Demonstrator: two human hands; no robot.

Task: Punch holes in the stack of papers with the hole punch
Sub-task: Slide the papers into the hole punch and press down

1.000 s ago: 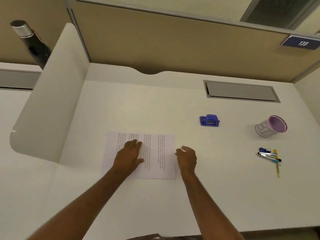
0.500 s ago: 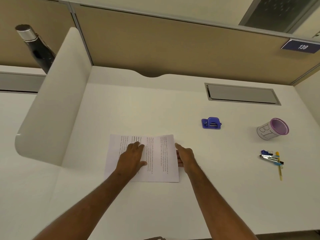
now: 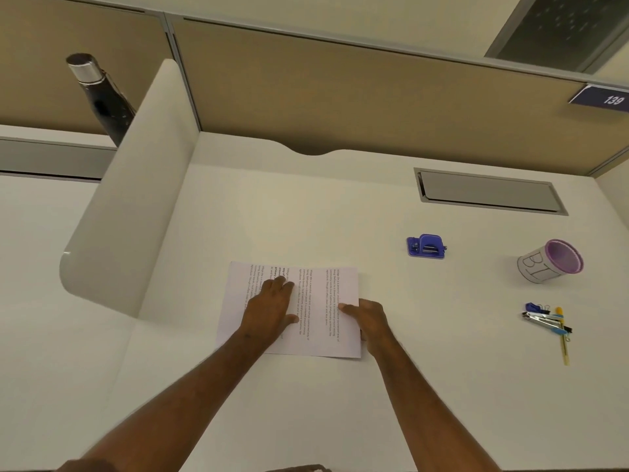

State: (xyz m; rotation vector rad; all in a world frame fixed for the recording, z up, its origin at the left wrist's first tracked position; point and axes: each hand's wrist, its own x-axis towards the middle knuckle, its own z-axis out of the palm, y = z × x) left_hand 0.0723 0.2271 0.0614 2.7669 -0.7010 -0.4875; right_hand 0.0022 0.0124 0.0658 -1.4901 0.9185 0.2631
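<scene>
On the white desk [image 3: 340, 403] we see the printed white stack of papers [image 3: 316, 301] lying near the front edge. Our left hand [image 3: 272, 310] presses flat on it, fingers straight, while our right hand [image 3: 369, 318] pinches its right edge, thumb on top. Well apart, back right, sits the small blue hole punch [image 3: 426, 246].

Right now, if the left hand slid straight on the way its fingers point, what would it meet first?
The left hand lies flat on the stack of papers, fingers pointing at the far edge. Past that edge only bare desk shows, up to the partition; the hole punch sits well right of that line.
</scene>
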